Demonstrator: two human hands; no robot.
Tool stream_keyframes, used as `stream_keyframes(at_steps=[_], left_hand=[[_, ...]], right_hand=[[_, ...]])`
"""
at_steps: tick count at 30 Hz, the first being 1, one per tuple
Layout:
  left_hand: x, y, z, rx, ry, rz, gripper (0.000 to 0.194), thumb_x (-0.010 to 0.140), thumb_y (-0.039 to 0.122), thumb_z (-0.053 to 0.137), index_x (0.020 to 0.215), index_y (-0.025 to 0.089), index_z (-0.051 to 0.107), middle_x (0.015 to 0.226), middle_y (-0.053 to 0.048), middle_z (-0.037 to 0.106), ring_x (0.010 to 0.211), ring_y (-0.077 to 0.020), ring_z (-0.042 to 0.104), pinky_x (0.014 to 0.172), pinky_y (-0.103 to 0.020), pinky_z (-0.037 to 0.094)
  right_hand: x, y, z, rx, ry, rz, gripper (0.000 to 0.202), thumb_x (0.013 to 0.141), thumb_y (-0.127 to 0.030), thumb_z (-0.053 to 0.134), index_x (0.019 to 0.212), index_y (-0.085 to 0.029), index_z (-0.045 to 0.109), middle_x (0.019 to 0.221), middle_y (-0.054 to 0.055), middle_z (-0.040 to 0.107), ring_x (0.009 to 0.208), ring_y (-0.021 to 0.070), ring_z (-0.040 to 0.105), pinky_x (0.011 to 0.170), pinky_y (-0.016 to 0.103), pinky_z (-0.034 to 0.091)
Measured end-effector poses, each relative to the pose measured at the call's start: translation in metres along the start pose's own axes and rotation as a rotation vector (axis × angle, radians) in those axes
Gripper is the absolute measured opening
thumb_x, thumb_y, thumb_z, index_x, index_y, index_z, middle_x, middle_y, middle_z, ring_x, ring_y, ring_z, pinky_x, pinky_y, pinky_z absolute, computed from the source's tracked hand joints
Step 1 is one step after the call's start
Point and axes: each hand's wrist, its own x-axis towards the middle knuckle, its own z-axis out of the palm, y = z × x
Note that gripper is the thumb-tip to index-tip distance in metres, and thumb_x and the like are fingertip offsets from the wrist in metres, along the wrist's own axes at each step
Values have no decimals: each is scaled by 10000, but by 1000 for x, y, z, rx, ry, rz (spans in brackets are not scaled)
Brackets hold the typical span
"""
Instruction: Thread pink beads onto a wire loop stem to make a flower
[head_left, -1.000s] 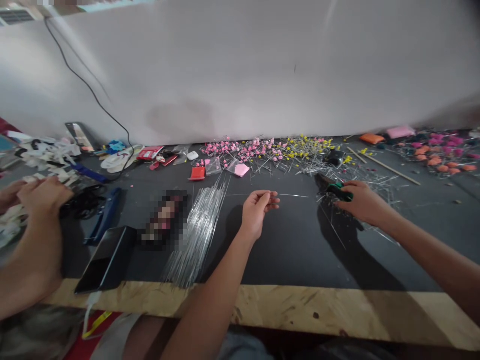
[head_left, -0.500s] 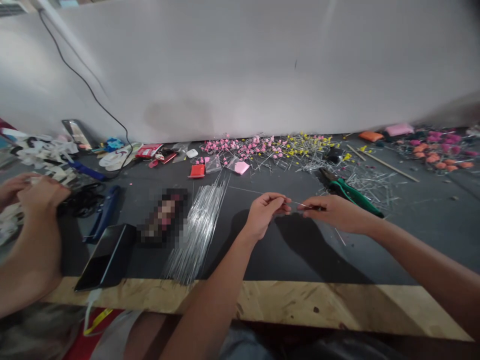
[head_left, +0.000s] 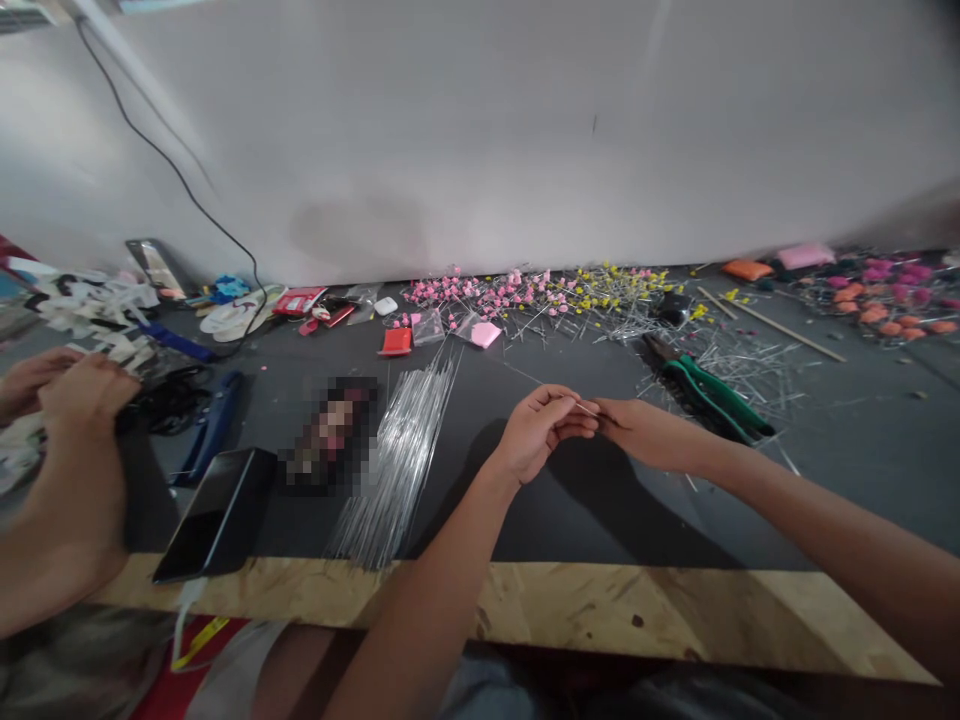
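Note:
My left hand (head_left: pixel 541 430) pinches a thin wire (head_left: pixel 525 374) whose free end sticks out to the upper left over the dark table. Touching its fingertips, my right hand (head_left: pixel 637 428) has its fingers closed on the same wire. Left of my hands lies a bundle of straight silver wires (head_left: pixel 405 450). Green-handled pliers (head_left: pixel 716 398) rest behind my right wrist, beside loose short wires (head_left: pixel 757 365).
Wires with pink tips (head_left: pixel 510 290) and yellow tips (head_left: pixel 622 288) lie along the wall. A red packet (head_left: pixel 396 341), a phone (head_left: pixel 206 520) and a blue tool (head_left: pixel 214 425) lie leftward. Another person's hands (head_left: pixel 86 390) work at far left.
My right hand has moved left and now meets my left hand, closing the gap where the wire showed between them. My left hand has shifted slightly right.

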Motion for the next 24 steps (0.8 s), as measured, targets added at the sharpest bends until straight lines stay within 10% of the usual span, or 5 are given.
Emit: stream_keyframes(at_steps=[5,14,24], left_hand=[[4,-3,0,57,57,29,171,725,261,627,818,144,545,725,-43,678,614,-124,632,612,-259,499],[2,-7,-5,229,-198,-260,188,730,253,610,859,127,555,689,-48,654,568,-117,610,589,-271,479],[2,-2,-4,173,27,11,200,729,304,616,832,150,540,733,-40,659,615,-136,613,583,-275,465]], right_hand=[[-5,8,-1,-57,-15,15,163,853,-304,415,777,-226,536,695,38,619,600,174,556,563,275,331],[-21,4,2,-255,-300,10,246,875,-253,322,967,-186,540,889,101,652,789,218,621,642,288,397],[-33,18,-15,136,-188,221,317,857,-464,333,745,-204,474,582,-28,458,500,107,415,487,232,347]])
